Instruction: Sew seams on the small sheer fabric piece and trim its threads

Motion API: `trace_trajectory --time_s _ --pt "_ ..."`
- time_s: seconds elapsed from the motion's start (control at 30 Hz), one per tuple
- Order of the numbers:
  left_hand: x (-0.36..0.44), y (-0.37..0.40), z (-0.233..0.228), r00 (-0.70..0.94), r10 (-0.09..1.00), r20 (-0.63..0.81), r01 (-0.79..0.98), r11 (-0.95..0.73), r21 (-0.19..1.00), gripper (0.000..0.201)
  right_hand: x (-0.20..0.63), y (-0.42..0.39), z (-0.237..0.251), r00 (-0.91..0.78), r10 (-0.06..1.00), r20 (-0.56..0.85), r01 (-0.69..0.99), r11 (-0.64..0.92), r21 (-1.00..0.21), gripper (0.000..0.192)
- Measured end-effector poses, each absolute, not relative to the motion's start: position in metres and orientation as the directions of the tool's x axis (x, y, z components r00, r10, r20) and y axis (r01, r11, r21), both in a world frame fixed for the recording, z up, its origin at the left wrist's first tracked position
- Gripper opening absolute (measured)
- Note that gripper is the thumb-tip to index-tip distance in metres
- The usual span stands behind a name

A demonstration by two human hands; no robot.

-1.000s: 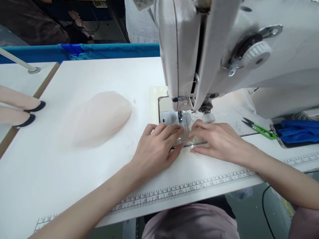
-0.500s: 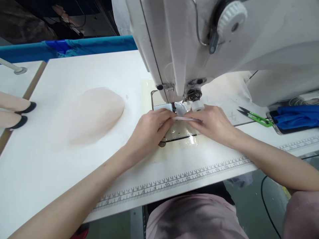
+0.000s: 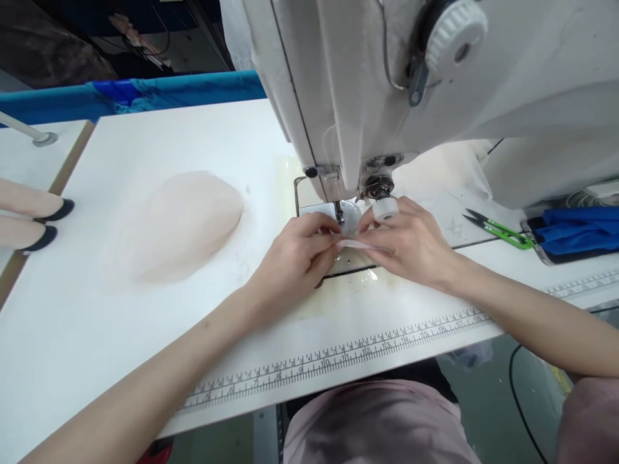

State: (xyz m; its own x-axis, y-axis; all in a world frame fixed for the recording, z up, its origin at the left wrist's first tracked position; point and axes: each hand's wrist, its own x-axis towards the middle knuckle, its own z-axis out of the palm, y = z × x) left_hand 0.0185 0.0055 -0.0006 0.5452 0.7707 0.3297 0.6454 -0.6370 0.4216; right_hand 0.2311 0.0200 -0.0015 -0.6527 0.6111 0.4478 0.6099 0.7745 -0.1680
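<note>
A white sewing machine [image 3: 387, 84] stands over the table, its needle and presser foot [image 3: 342, 216] just beyond my fingers. My left hand [image 3: 294, 261] and my right hand [image 3: 411, 241] pinch the two ends of a small pale pink strip of fabric [image 3: 360, 245], held just above the metal needle plate [image 3: 314, 209] in front of the needle. My fingers hide most of the strip.
A pale pink mound of sheer fabric [image 3: 181, 222] lies left on the white table [image 3: 97, 309]. Green thread snips [image 3: 498, 230] and a blue cloth [image 3: 578, 232] sit right. A ruler strip [image 3: 338, 361] runs along the front edge. Two mannequin-like legs in black shoes [image 3: 46, 222] poke in at left.
My hands lifted from lying flat on the plate and picked up the small strip, now held between both hands near the needle. The camera has moved closer to the machine.
</note>
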Motion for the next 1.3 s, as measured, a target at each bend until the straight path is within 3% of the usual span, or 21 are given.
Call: trace_trajectory --time_s 0.13,0.23,0.47,0.63,0.83,1.07,1.3 --pt "0.016 -0.011 -0.005 0.671 0.605 0.428 0.683 -0.73 -0.039 0.025 0.231 0.017 -0.002 -0.735 0.503 0.454 0.538 0.841 -0.062 0.021" --pt "0.017 -0.019 -0.001 0.703 0.583 0.407 0.691 -0.695 -0.199 0.029 0.23 0.015 0.0 -0.745 0.473 0.47 0.527 0.85 -0.02 0.024" --pt "0.016 -0.02 -0.001 0.708 0.603 0.369 0.691 -0.699 -0.184 0.03 0.229 0.014 0.0 -0.741 0.462 0.487 0.517 0.855 -0.024 0.024" --pt "0.014 -0.017 -0.001 0.688 0.626 0.366 0.702 -0.702 -0.119 0.031 0.228 0.015 -0.001 -0.744 0.477 0.468 0.527 0.85 -0.027 0.022" --pt "0.014 -0.01 0.003 0.619 0.732 0.285 0.762 -0.647 0.007 0.031 0.226 0.023 -0.007 -0.749 0.502 0.433 0.574 0.817 0.047 0.022" --pt "0.012 -0.004 -0.004 0.655 0.626 0.423 0.736 -0.655 -0.169 0.027 0.226 0.028 -0.01 -0.728 0.466 0.503 0.576 0.814 0.08 0.016" --pt "0.014 -0.017 -0.002 0.661 0.626 0.414 0.733 -0.656 -0.178 0.026 0.228 0.02 -0.007 -0.753 0.448 0.482 0.568 0.812 0.132 0.025"
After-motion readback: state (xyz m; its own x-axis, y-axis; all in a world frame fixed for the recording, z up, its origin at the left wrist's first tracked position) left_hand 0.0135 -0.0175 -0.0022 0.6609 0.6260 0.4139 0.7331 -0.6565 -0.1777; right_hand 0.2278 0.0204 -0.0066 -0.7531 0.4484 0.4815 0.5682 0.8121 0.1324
